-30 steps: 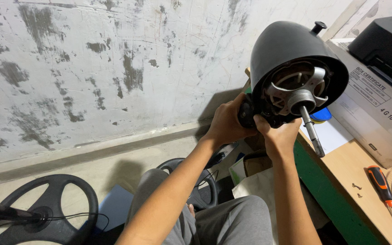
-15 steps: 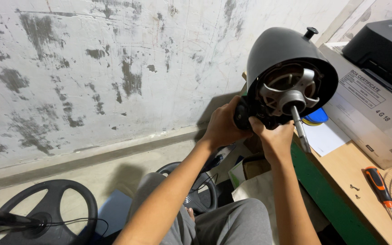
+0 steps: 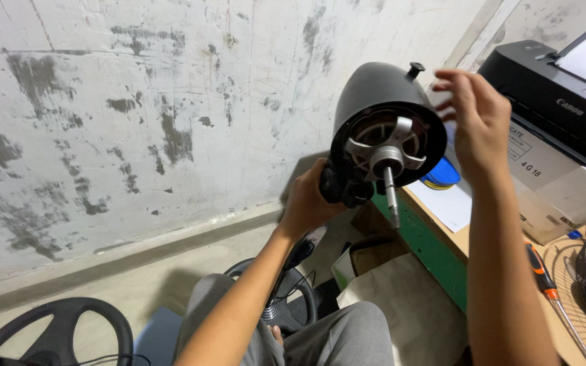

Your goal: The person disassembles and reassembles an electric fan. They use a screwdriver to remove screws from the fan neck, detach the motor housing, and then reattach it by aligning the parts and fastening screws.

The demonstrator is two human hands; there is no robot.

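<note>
Left hand (image 3: 306, 200) is clamped around the neck of the black domed plastic fan motor housing (image 3: 381, 118), holding it up in front of the stained grey wall (image 3: 137, 122), its bare steel shaft (image 3: 391, 196) pointing down toward the lap. Right hand (image 3: 473, 118) hangs open just beside the housing's rim, fingers spread, gripping nothing. An orange-handled screwdriver (image 3: 542, 278) lies on the wooden bench (image 3: 486, 237) below.
</note>
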